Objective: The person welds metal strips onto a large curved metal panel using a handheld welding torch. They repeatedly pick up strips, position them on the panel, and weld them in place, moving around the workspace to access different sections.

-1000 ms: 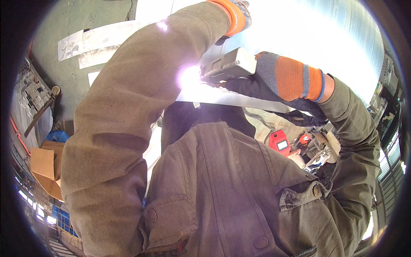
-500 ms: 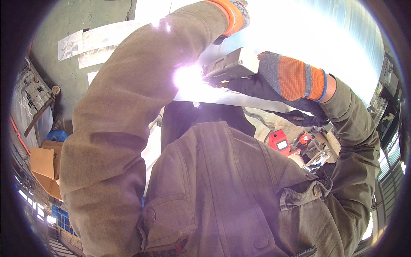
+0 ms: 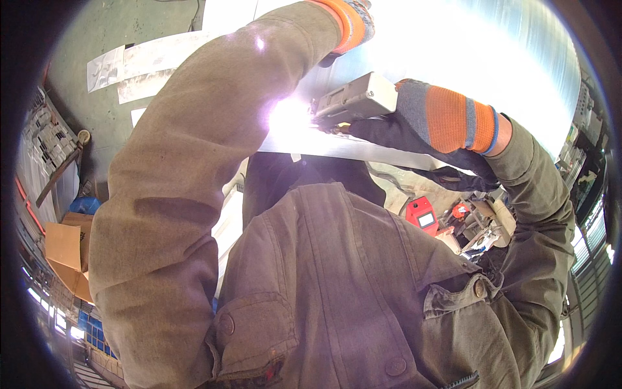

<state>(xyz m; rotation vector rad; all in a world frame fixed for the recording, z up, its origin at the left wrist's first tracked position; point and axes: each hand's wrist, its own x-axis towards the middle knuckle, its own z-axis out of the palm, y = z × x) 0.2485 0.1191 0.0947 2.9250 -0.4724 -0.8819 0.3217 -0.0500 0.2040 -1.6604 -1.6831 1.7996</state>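
Note:
My right hand, in an orange and grey knitted glove, is closed round a welding gun with a pale grey box-shaped head. Its tip points left into a white-violet flare, which hides the exact spot on the metal. Bright sheet metal lies under the gun, its near edge facing my body. At the top, my left hand, gloved the same way, is over the shiny metal surface. My left sleeve and the glare conceal most of its fingers, so its grip cannot be made out.
Flat metal strips lie on the green-grey floor at the upper left. Beyond my left elbow stands an open cardboard box. A red device with a small screen sits below my right forearm, beside assorted clutter.
The welding gun and my right hand have shifted slightly right, and the flare with them. My left hand has moved very slightly left.

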